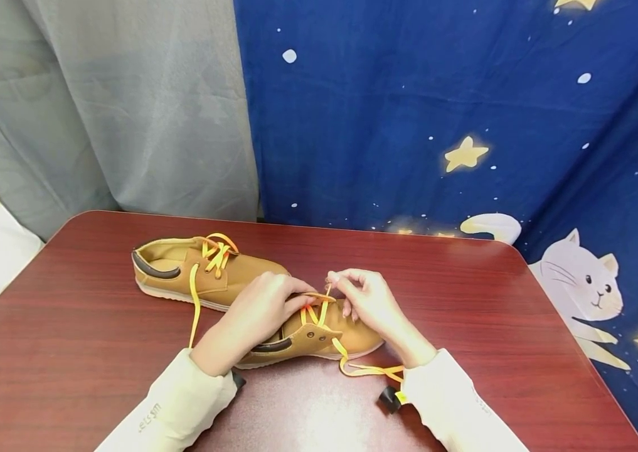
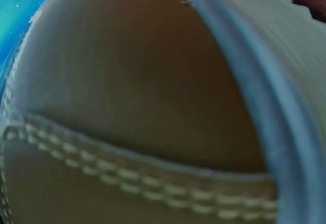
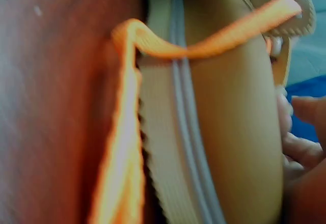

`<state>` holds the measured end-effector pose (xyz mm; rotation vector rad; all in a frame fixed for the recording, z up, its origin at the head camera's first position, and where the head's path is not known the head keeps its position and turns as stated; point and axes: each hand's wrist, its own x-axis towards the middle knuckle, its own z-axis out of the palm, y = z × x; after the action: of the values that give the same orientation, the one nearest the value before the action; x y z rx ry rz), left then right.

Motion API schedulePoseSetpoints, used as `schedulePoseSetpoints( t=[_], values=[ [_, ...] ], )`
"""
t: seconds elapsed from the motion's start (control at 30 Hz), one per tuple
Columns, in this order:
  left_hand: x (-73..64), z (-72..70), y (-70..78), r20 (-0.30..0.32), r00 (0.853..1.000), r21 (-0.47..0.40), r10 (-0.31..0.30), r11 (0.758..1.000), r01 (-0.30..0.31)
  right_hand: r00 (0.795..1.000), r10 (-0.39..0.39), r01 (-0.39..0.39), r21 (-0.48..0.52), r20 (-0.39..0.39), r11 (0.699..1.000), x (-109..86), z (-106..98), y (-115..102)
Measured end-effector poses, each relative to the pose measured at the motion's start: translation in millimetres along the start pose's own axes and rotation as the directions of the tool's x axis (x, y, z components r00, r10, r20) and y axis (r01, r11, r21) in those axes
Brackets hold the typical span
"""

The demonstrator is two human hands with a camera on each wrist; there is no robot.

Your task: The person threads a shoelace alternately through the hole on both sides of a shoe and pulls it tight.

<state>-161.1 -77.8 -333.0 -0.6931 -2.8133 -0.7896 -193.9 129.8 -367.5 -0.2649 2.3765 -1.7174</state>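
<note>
A tan lace-up shoe [image 1: 361, 336] lies on the table, toe to the right, its eyelet flaps spread. My left hand [image 1: 262, 307] reaches over its heel end and pinches the far eyelet flap [image 1: 319, 295] between thumb and fingers. Close by, my right hand [image 1: 372, 301] pinches a yellow-orange shoelace [image 1: 324, 311] and draws it taut above that flap. The lace's other end hangs from the near flap and trails over the table; the right wrist view shows this loose lace [image 3: 229, 36] crossing the shoe's side. Stitched leather fills the left wrist view, with no hand visible there.
A second tan shoe [image 1: 256, 267] stands behind, its lace threaded and one end hanging down its near side. The dark red table [image 1: 98, 389] meets a grey curtain [image 1: 172, 125] and a blue star-patterned curtain [image 1: 364, 125]. Small black devices [image 1: 389, 400] sit at the wrists.
</note>
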Motion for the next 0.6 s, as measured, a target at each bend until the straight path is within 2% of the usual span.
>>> schedulePoseSetpoints(
  t=[0.13, 0.27, 0.47, 0.6],
  values=[
    [0.6, -1.4, 0.0, 0.002, 1.0, -0.009, -0.004, 1.0, 0.004, 0.996, 0.032, -0.026, -0.066, 0.088, 0.997, -0.8, -6.2, -0.7],
    [1.2, -2.6, -1.3, 0.013, 1.0, -0.02, 0.007, 1.0, -0.007, 0.99, 0.009, 0.007, -0.118, 0.138, 0.993, -1.9, -7.6, -1.2],
    [1.9, -3.9, -5.0, 0.025, 1.0, -0.042, 0.01, 0.999, -0.009, 0.991, -0.046, 0.056, -0.079, 0.122, 0.995, 0.5, -3.5, -1.8],
    [2.5, -2.2, -6.3, 0.036, 0.999, -0.039, 0.023, 0.999, -0.021, 0.996, -0.034, 0.038, -0.046, 0.081, 0.998, 4.2, -1.9, -1.7]
  ],
)
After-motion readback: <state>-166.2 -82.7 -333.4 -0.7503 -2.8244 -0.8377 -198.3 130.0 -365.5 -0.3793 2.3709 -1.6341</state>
